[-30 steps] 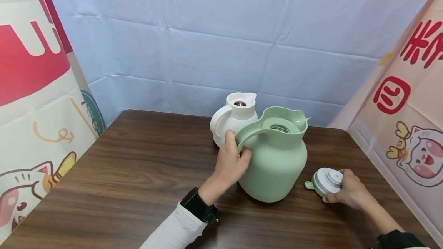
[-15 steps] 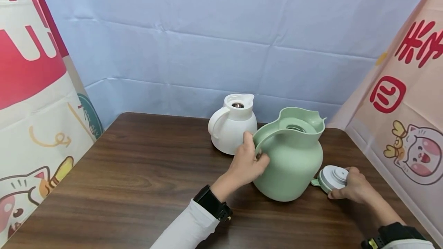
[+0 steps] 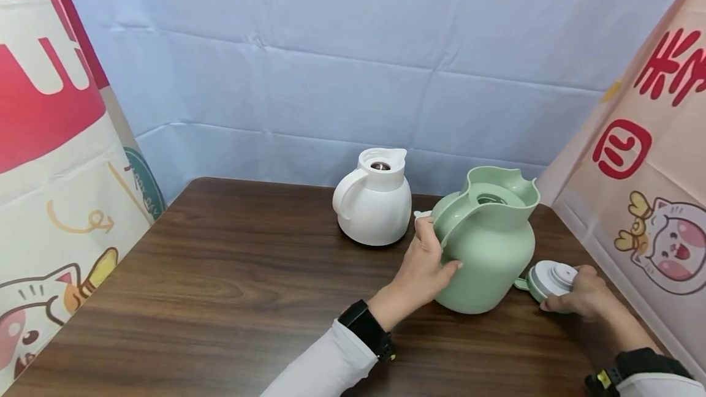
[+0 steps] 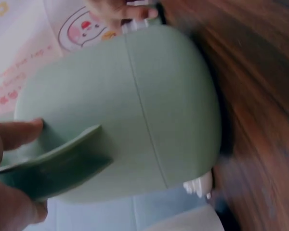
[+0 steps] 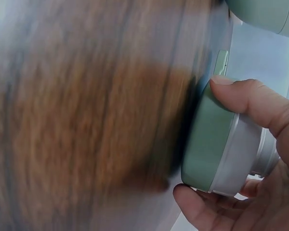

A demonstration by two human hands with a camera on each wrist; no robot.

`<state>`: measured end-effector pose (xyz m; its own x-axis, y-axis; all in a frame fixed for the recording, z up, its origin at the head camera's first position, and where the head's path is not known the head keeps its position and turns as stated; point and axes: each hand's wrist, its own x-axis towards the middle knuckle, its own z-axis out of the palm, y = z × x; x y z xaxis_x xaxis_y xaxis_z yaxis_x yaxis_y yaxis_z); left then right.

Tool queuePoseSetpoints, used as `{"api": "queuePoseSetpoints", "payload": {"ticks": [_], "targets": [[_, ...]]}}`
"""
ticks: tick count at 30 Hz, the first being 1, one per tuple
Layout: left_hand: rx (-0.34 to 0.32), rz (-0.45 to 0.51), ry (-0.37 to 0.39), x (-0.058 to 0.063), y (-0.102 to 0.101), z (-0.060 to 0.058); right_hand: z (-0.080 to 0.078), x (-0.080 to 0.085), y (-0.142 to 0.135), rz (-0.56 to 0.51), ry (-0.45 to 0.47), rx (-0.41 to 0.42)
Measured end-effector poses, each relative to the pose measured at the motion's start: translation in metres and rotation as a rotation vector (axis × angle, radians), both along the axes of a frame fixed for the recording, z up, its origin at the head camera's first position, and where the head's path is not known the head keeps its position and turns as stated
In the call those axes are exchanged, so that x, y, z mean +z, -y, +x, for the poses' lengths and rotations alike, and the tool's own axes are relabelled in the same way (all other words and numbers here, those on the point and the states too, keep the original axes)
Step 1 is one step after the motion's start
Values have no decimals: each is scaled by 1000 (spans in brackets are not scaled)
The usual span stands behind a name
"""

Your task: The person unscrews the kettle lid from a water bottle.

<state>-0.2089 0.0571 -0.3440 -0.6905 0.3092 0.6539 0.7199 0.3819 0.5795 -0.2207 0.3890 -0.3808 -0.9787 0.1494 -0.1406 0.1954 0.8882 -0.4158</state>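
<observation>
A light green jug [image 3: 485,250] stands on the right half of the table, its lidless top showing a round inner neck. My left hand [image 3: 416,268] holds its handle; in the left wrist view, fingers lie on both sides of the handle [image 4: 62,166]. Right of the jug, my right hand [image 3: 590,293] grips a green-and-white lid [image 3: 551,279] by its edge, white side up. In the right wrist view, thumb and fingers pinch that lid [image 5: 209,144] from opposite sides, close to the tabletop.
A smaller white jug [image 3: 375,204], lidless too, stands left of the green one. A small white piece [image 3: 422,214] pokes out behind the green jug, mostly hidden. The brown wooden table [image 3: 220,280] is bordered by a blue cloth [image 3: 276,78] and printed cloths.
The green jug has moved right across the table in my left hand, away from the white jug, uncovering the small white piece. My right hand and the lid have shifted slightly right.
</observation>
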Motion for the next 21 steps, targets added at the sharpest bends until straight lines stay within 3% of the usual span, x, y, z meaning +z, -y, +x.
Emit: {"api": "queuePoseSetpoints", "payload": {"ticks": [5, 10, 21], "targets": [[58, 7, -63, -3, -21, 0, 1, -2, -7, -6, -14, -24], [104, -19, -129, -3, -35, -6, 1, -2, -14, -6, -23, 9], [75, -48, -100, 0, -58, -22, 1, -2, -20, -41, -13, 60]]}}
